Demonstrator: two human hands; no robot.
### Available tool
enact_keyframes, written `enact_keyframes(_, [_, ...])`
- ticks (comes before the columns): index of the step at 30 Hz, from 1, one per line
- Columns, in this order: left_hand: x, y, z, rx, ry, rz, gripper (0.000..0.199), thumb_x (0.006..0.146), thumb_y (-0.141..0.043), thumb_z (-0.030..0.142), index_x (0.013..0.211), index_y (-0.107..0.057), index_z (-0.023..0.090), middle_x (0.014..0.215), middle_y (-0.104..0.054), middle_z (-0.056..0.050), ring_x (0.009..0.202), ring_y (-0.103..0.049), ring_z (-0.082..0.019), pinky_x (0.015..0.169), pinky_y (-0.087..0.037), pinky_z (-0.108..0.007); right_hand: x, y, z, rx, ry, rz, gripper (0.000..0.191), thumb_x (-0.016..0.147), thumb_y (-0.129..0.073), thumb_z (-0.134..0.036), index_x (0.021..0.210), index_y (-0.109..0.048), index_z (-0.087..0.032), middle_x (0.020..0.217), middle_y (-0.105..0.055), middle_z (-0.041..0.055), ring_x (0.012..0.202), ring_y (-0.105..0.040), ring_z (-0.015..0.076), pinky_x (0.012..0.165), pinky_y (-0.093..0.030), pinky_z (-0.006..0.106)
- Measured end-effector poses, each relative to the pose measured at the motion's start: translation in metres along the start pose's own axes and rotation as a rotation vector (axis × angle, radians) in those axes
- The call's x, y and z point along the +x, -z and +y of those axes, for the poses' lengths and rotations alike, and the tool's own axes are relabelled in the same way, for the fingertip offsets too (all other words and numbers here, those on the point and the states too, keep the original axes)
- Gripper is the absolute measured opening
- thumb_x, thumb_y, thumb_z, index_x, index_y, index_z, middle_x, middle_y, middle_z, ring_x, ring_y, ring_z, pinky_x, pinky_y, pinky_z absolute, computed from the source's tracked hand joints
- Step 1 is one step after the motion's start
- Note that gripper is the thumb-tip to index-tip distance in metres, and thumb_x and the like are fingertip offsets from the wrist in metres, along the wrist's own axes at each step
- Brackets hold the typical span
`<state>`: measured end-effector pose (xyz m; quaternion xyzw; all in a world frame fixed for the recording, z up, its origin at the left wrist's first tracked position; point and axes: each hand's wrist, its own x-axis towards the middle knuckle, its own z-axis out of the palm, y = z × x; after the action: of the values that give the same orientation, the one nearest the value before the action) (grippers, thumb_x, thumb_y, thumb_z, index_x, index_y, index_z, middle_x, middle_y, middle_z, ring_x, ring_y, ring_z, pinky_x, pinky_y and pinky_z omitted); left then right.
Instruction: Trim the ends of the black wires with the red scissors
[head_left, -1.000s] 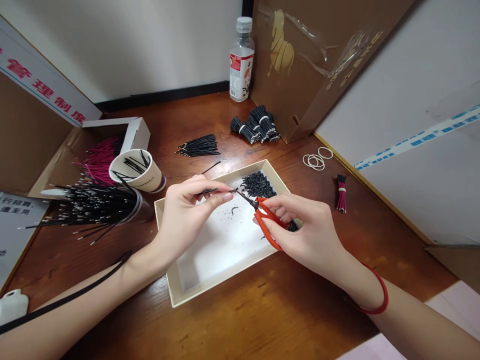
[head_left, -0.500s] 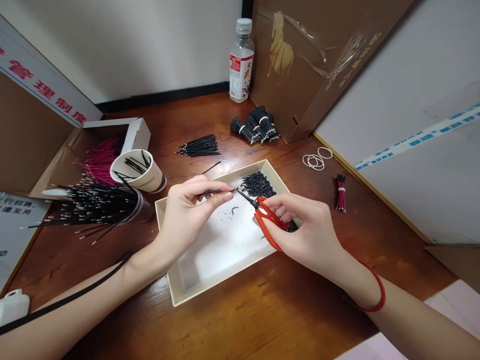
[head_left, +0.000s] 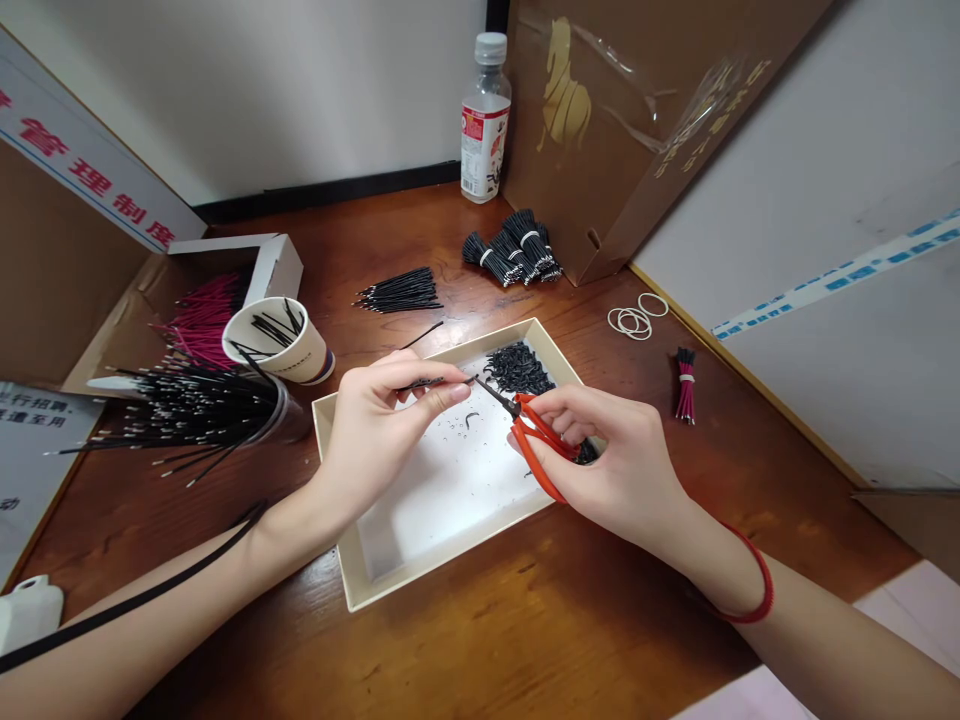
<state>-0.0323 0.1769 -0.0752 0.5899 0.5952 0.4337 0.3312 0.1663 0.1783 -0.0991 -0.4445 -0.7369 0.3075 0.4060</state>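
Note:
Above a shallow cream tray, my left hand pinches a thin black wire, whose end sticks out past the fingertips. My right hand is wrapped round the handles of red scissors. The scissors' dark tips meet or nearly touch the wire's end; whether the blades are closed on it is too small to tell. A heap of short black pieces lies in the tray's back right part, with small scraps on its white floor. More black pieces show beneath my right hand.
Loose black wires and banded black bundles lie behind the tray. At left stand a paper cup, a container of black wires and a box of pink wires. Rubber bands, a pink-black bundle and a bottle also show.
The view has shifted very slightly. Both hands keep almost the same pose, with the scissor tips still at the wire's end.

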Motion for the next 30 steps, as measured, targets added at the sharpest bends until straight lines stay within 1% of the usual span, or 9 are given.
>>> enact_keyframes(7, [-0.0008,0.0000,0.0004,-0.009,-0.001,-0.004,0.009,0.073,-0.075,0.015,0.077,-0.077,0.022,0.067,-0.066,0.002,0.063,-0.054,-0.010,0.059,-0.042,-0.024,0.0002,0.0000,0.0016,-0.004,0.015,-0.007,0.006,0.076,-0.070,-0.017,0.079,-0.065,-0.016,0.064,-0.064,-0.0010,0.052,-0.052,0.0079,0.047,-0.044,0.020])
enact_keyframes(15, [0.0001,-0.0003,0.0002,0.002,-0.001,-0.004,0.007,0.073,-0.074,0.017,0.076,-0.078,0.023,0.067,-0.065,0.001,0.062,-0.053,-0.011,0.059,-0.042,-0.025,-0.0019,-0.0007,0.0043,-0.005,0.013,0.000,0.007,0.075,-0.070,-0.013,0.080,-0.066,-0.016,0.067,-0.067,-0.0001,0.053,-0.053,0.0083,0.048,-0.045,0.020])
enact_keyframes(24, [0.0003,-0.0008,0.0012,-0.009,-0.001,-0.003,0.007,0.073,-0.074,0.016,0.076,-0.077,0.022,0.068,-0.066,0.001,0.062,-0.053,-0.010,0.057,-0.041,-0.025,0.0000,-0.0006,0.0005,-0.008,0.004,0.008,0.006,0.075,-0.070,-0.015,0.078,-0.065,-0.016,0.065,-0.065,-0.0002,0.053,-0.055,0.0085,0.047,-0.046,0.020])
enact_keyframes(30, [-0.0005,-0.0008,0.0010,-0.011,0.001,-0.009,0.008,0.073,-0.074,0.016,0.075,-0.077,0.023,0.068,-0.066,0.001,0.064,-0.054,-0.011,0.059,-0.042,-0.026,-0.0002,-0.0003,0.0000,0.002,-0.011,-0.003,0.006,0.075,-0.070,-0.015,0.078,-0.065,-0.017,0.066,-0.067,0.0000,0.053,-0.055,0.0091,0.047,-0.046,0.021])
